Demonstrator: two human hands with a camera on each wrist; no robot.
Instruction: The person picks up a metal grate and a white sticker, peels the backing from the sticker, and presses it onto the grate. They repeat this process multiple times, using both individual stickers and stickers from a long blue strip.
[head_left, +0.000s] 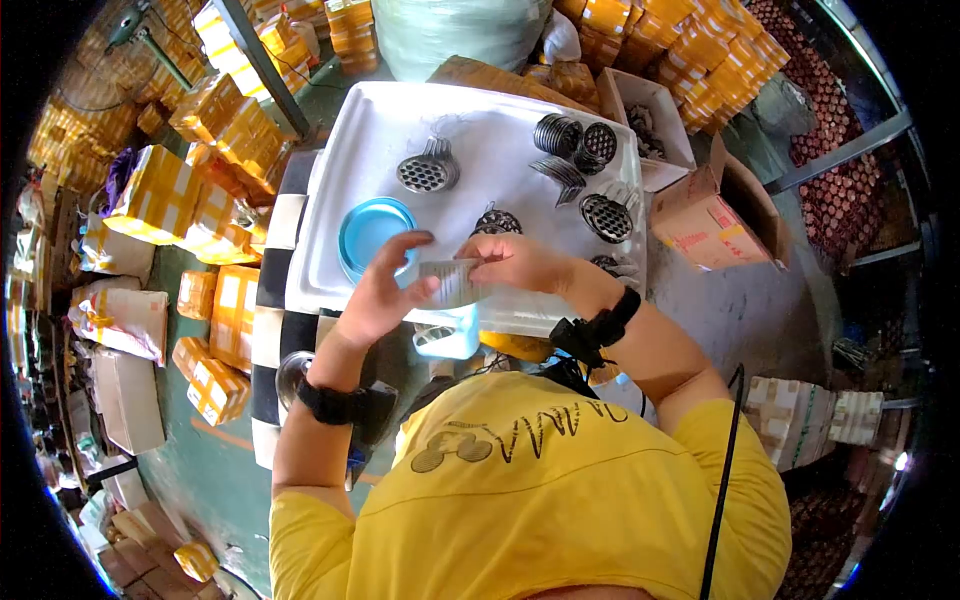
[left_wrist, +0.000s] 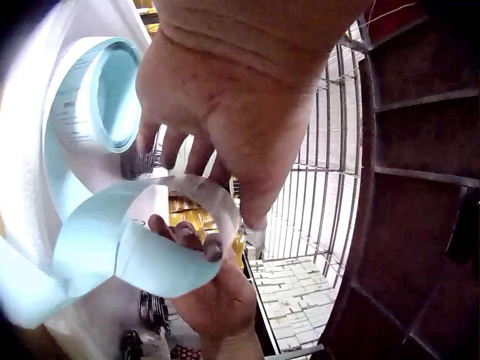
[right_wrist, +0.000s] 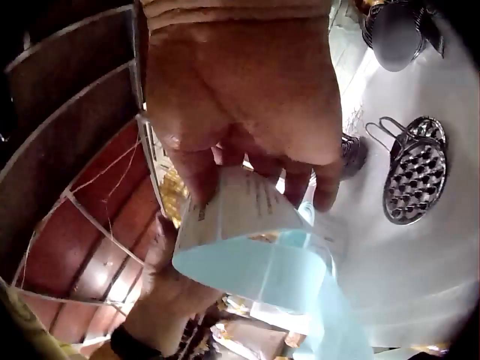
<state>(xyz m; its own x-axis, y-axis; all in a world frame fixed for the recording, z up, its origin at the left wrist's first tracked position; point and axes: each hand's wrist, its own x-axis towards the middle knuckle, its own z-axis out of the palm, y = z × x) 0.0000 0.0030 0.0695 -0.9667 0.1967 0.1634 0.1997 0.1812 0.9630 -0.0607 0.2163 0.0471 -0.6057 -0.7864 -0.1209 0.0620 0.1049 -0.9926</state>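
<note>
A strip of printed labels on light blue backing (head_left: 452, 284) is in front of my chest, bent into a loop in both wrist views. My right hand (head_left: 520, 262) pinches the strip between thumb and fingers. On its other side is my left hand (head_left: 375, 300), fingers spread and thumb tip at the strip's edge. The strip hangs over the near edge of the white tray table (head_left: 330, 130), its blue lower part (head_left: 452, 338) below my hands. Behind my left hand lies the light blue label roll (head_left: 375, 230). Dark perforated metal ovals (head_left: 497, 221) lie just beyond my right hand.
More perforated ovals with thin wire handles lie in stacks (head_left: 425, 172) at the back left and others (head_left: 606, 216) at the right. An open cardboard box (head_left: 715, 215) stands right of the table. Taped cartons (head_left: 225, 130) crowd the left; a large wrapped bundle (head_left: 460, 35) stands behind.
</note>
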